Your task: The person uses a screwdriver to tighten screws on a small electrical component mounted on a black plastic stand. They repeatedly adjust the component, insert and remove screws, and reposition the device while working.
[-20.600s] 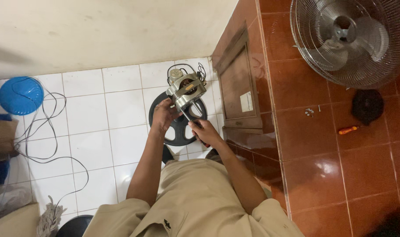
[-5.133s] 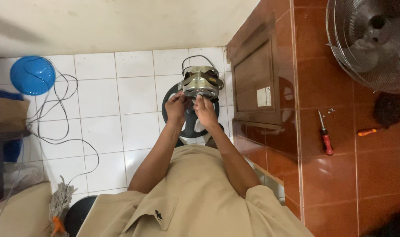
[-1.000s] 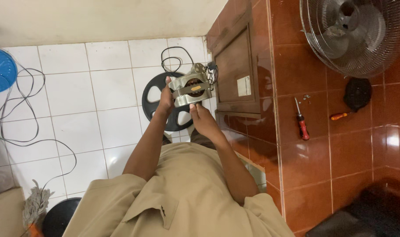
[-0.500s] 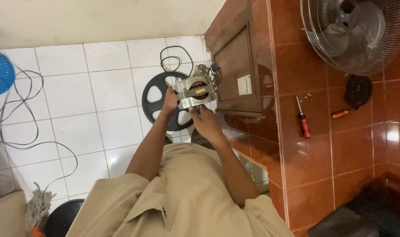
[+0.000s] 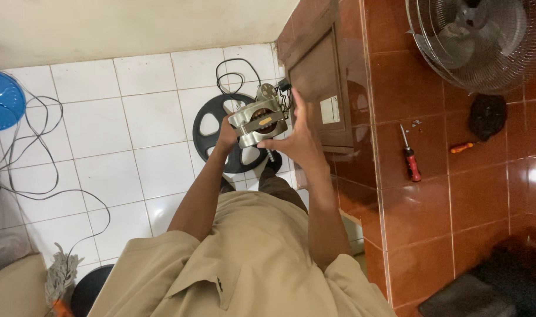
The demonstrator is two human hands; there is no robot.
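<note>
I hold a small electric motor (image 5: pixel 258 121) with a grey metal frame and copper windings in front of me, above the floor. My left hand (image 5: pixel 225 136) grips its left end. My right hand (image 5: pixel 295 136) cups its right side, fingers spread and pointing up. Thin black wires trail from the top of the motor. Under it on the white tiles lies a black spoked wheel (image 5: pixel 219 130).
A brown wooden box (image 5: pixel 322 82) stands right of my hands. On the red tiles lie a red-handled screwdriver (image 5: pixel 410 154), a small orange screwdriver (image 5: pixel 463 147), a black cap (image 5: pixel 487 115) and a metal fan guard (image 5: pixel 479 41). A blue bowl (image 5: pixel 2 100) and black cable (image 5: pixel 39 158) lie left.
The motor has turned in my hands over the last second. My right hand has moved from under it to its right side, with the fingers now spread upward.
</note>
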